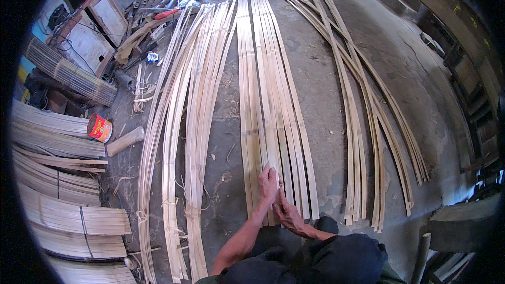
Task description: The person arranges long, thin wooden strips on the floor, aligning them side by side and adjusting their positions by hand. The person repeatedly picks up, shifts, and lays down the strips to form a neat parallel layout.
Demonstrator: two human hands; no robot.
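Pale, straight bamboo strips (250, 137) lie side by side on the floor (327, 126), faint darker bands crossing them. The left hand (268, 184) touches their near part, fingers curled; the right hand (288, 214), just beside and nearer the body, angles inward. I cannot tell whether either grip is clamped. Crossed strips (363, 89) lie rightward.

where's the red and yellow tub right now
In the head view, the red and yellow tub is at left, beside a pale cylinder and stacked strips.
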